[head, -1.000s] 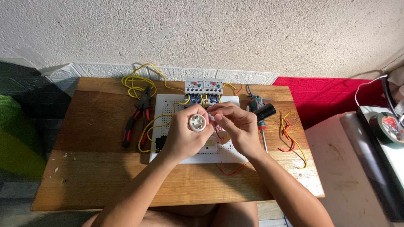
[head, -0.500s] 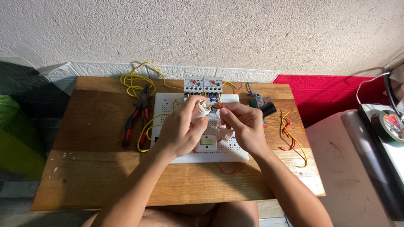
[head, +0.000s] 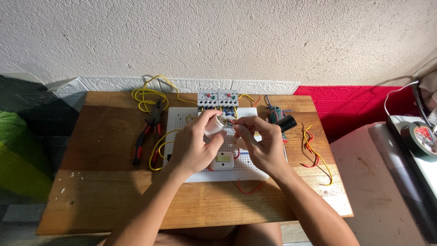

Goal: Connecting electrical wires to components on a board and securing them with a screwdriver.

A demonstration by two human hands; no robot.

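Note:
My left hand (head: 193,146) grips a small white lamp socket (head: 214,125), tilted on its side above a white perforated board (head: 182,116). My right hand (head: 259,143) is just right of the socket, its fingertips pinched at the socket's end, where a thin wire seems to sit. A white switch (head: 224,159) lies on the board under my hands. Two grey contactor blocks (head: 217,98) with coloured buttons stand at the board's far edge.
The board lies on a wooden table (head: 91,182). Red-handled pliers (head: 148,132) and coiled yellow wire (head: 145,95) lie at the left. A dark screwdriver (head: 282,120) and loose red and yellow wires (head: 314,152) lie at the right. A tape roll (head: 421,139) sits far right.
The socket has turned from facing me to lying on its side and moved up toward the contactors. My right hand followed to its end.

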